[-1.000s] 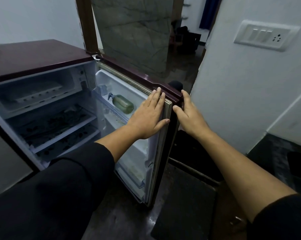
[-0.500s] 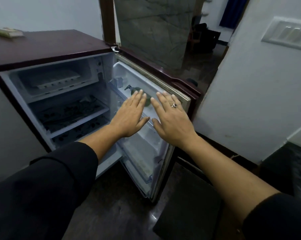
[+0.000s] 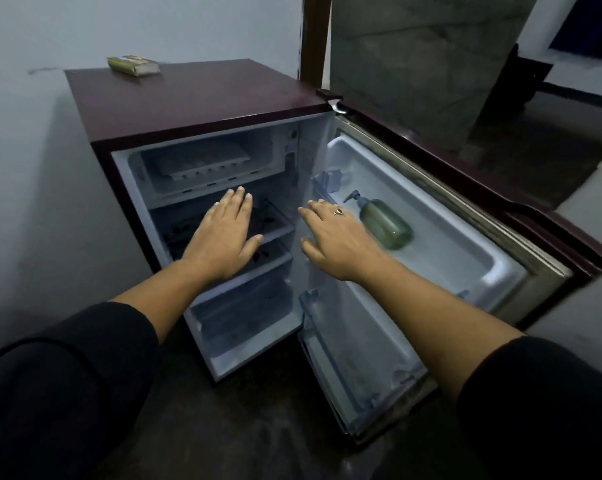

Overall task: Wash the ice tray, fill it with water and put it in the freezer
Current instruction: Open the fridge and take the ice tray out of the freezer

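Both hands are reaching, palms down, in front of the open fridge [image 3: 195, 98], and neither is holding anything. The left hand [image 3: 223, 237] is spreading flat with its fingers straight and close together, hanging before the dark wire shelves [image 3: 275, 225]. The right hand [image 3: 335, 237] is likewise lying loose and released, fingers straight and slightly apart, and it is wearing a ring [image 3: 338, 212] with a dark stone. The two hands are staying apart, with a gap between the thumbs.

The ice tray [image 3: 199, 161], white, is sitting inside the freezer compartment [image 3: 270, 157], above and just beyond the left hand's fingertips, not touching them.

Just to the right of the right hand, a greenish pump bottle [image 3: 386, 225] is resting in the upper pocket of the door [image 3: 458, 251], which is standing wide open; no label on it is showing. Well beyond the left hand, on the fridge's maroon top, a small box [image 3: 133, 65] is lying; its print is too blurred to read. Black sleeves [image 3: 67, 375] are covering both upper arms.
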Available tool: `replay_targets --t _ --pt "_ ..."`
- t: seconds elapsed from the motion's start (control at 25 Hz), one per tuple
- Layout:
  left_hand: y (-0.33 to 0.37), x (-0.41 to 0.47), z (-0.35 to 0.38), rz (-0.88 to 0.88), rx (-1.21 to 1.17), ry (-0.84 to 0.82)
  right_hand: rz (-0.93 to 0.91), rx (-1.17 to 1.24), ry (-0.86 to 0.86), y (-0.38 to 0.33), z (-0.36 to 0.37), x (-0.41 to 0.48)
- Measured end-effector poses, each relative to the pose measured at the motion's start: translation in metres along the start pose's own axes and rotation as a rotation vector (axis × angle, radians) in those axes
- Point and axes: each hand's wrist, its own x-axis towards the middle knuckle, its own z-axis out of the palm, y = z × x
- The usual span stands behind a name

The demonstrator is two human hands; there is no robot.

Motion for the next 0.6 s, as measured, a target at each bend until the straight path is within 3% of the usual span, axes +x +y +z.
replay_targets --t 0.6 --pt "-0.113 0.089 0.053 -0.194 0.035 0.065 -0.072 0.120 0.024 0.014 0.081 0.180"
